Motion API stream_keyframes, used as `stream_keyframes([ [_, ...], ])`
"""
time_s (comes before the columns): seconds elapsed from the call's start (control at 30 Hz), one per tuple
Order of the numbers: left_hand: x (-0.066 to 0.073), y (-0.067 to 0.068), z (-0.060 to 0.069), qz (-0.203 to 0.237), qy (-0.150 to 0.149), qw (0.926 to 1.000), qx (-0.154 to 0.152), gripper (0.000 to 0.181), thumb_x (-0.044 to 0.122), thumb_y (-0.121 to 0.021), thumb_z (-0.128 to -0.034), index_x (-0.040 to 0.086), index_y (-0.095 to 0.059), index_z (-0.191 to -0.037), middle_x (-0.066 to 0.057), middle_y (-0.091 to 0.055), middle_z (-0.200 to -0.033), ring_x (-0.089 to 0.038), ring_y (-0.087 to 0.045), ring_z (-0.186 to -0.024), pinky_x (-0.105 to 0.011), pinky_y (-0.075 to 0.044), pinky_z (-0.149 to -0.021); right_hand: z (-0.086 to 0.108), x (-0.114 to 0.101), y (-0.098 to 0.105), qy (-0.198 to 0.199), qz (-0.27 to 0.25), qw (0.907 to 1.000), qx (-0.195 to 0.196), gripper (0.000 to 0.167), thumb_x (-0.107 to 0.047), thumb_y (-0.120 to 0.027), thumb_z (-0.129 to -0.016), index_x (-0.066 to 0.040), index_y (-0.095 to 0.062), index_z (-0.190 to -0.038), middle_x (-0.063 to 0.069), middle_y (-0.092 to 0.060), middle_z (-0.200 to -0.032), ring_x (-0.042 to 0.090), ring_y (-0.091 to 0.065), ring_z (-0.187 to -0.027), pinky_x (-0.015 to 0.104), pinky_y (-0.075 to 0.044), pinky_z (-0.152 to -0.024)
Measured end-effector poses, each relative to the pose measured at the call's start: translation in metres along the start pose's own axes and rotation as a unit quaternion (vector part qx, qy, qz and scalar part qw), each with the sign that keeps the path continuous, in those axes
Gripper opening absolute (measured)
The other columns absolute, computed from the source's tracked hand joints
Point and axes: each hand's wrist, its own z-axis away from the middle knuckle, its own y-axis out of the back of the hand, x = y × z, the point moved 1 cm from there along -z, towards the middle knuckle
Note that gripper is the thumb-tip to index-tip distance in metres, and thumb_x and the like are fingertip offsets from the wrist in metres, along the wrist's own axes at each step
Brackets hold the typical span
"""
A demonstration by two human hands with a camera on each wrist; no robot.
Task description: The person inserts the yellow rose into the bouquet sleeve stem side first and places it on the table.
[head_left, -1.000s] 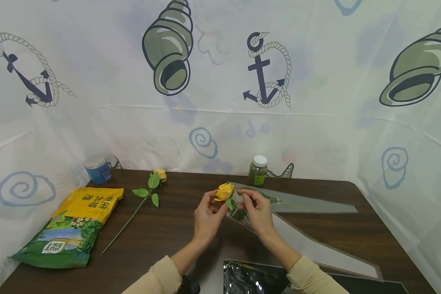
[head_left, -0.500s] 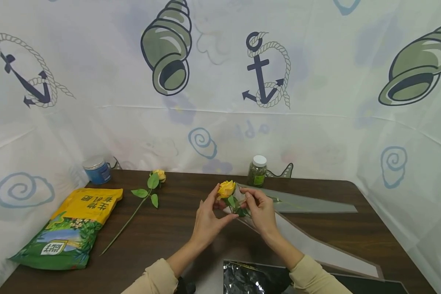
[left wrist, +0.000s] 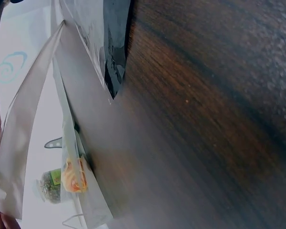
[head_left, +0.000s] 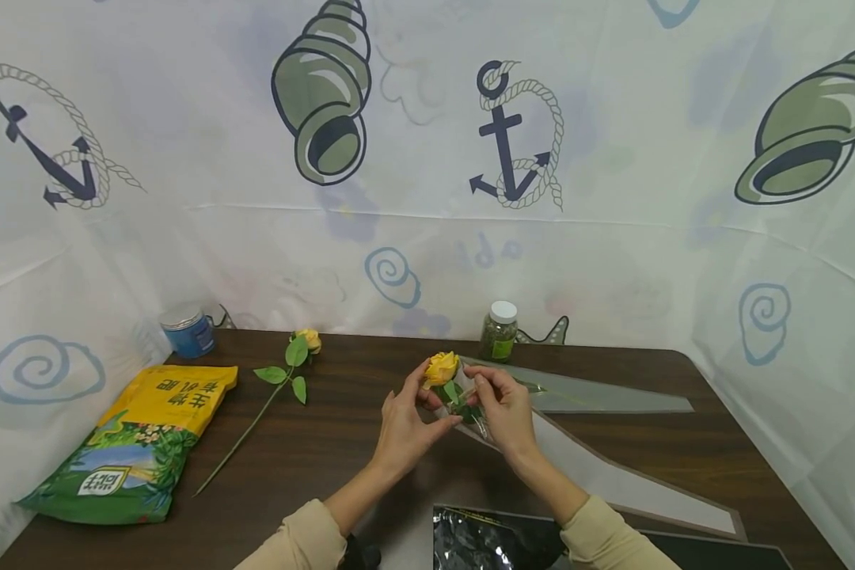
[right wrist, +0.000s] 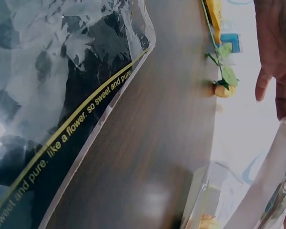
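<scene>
Pinching the pale sleeve (head_left: 634, 481) with your right hand (head_left: 507, 416), you curve the thumb and fingers of your left hand (head_left: 408, 427) round the yellow rose (head_left: 442, 370), just below the frame's centre. Another rose (head_left: 271, 374) lies lower left; a jar (head_left: 500, 332) stands right of centre.

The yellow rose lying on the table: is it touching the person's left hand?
Apart. The head view plainly shows bare tabletop between the left hand and the lying rose, leaves and stem included.
</scene>
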Motion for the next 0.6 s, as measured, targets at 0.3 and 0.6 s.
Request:
stream_keyframes([
  [0.3,0.0011,-0.0039,-0.0001,-0.034,-0.034,0.9986,0.019,0.069,0.011,-0.084,-0.0680,0.002,-0.051,-0.128,0.006,-0.059,-0.068,-0.016,-0.061,-0.073,-0.072,-0.016,-0.100,-0.0005,-0.0028,0.0000,-0.006,0.033,0.9994,-0.004,0.016,-0.006,-0.055,-0.094,-0.002,-0.069,-0.101,0.017,-0.061,-0.082,0.007,-0.060,-0.063,0.018,-0.048,-0.055],
  [0.6,-0.0008,-0.0038,0.0015,-0.051,-0.044,0.9971,0.034,0.038,0.014,-0.084,-0.0688,0.007,-0.066,-0.101,0.007,-0.062,-0.064,-0.016,-0.056,-0.068,-0.069,-0.018,-0.101,-0.0005,-0.0045,0.0014,-0.016,0.046,0.9988,-0.007,0.018,-0.009,-0.056,-0.094,-0.004,-0.069,-0.104,0.012,-0.061,-0.081,0.022,-0.062,-0.064,0.018,-0.043,-0.050],
])
